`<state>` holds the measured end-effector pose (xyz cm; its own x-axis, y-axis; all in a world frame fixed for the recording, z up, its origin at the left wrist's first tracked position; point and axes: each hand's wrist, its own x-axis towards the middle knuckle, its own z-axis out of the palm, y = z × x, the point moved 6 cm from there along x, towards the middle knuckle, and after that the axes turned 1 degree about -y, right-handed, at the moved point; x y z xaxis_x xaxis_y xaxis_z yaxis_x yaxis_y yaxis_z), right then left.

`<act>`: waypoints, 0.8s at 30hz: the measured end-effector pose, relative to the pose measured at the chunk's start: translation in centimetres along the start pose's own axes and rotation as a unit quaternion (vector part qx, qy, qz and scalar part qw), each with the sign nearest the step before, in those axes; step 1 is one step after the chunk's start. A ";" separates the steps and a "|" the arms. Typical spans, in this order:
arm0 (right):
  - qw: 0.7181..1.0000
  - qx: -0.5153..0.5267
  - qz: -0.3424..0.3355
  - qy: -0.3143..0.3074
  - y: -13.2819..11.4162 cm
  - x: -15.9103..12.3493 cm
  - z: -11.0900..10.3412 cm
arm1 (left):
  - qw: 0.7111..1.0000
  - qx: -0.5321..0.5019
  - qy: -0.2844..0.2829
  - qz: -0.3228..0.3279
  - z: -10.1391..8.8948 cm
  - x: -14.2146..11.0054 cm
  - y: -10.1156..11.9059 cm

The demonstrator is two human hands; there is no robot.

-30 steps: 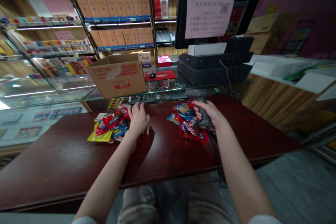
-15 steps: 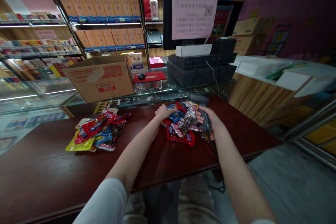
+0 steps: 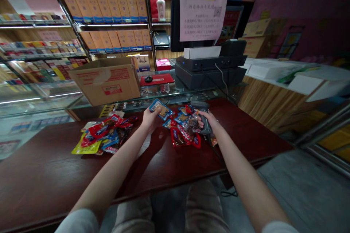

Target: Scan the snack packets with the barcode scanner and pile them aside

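Between the two piles, my left hand (image 3: pixel 150 119) pinches a blue snack packet (image 3: pixel 161 110) with a tan front, lifted off the table. My right hand (image 3: pixel 209 121) is wrapped round the handle of a dark barcode scanner (image 3: pixel 205 127), whose head points away from me to the left. Under and beside the scanner lies the right pile of snack packets (image 3: pixel 180 134), red, blue and clear. Farther left is another pile of snack packets (image 3: pixel 105 133), red, yellow and blue. Both piles rest on the dark red wooden table (image 3: pixel 164 167).
A cardboard box (image 3: pixel 109 83) stands open on the glass counter behind the table. To its right are a mouse (image 3: pixel 148 79) on a red mat, a cash drawer (image 3: pixel 207 74) and a monitor (image 3: pixel 176 25) with a paper sign. The scanner's cable (image 3: pixel 218 154) hangs over the front edge.
My left hand went from near the left pile to the right pile, then came back leftward with a blue snack packet. My right hand keeps hold of the scanner. The view has turned right.
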<state>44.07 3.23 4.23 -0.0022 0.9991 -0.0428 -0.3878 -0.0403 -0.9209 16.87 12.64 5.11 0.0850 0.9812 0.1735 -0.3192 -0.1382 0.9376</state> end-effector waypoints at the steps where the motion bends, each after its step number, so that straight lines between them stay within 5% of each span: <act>1: 1.000 -0.010 -0.005 0.008 -0.1 0.2 0.4 | 1.000 -0.024 -0.009 -0.011 -0.6 -0.6 0.6; 6: 0.997 -0.075 -0.012 0.026 0.0 1.5 2.9 | 0.998 -0.063 -0.021 -0.016 -3.4 -3.3 3.5; 11: 0.993 -0.113 -0.012 0.006 -0.4 2.5 5.4 | 0.999 -0.037 -0.004 -0.014 -5.7 -4.2 4.1; 17: 0.988 -0.094 0.011 -0.120 -0.8 2.1 10.3 | 0.996 0.044 0.066 0.027 -7.9 -3.6 3.2; 24: 0.978 -0.052 0.042 -0.200 2.1 1.4 13.8 | 0.962 0.263 0.044 0.066 -8.0 -3.6 3.4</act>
<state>30.51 4.75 7.54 -0.3976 0.9174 0.0157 -0.2755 -0.1030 -0.9558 7.90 9.75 5.23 -0.0118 0.9548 0.2971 0.2011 -0.2888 0.9360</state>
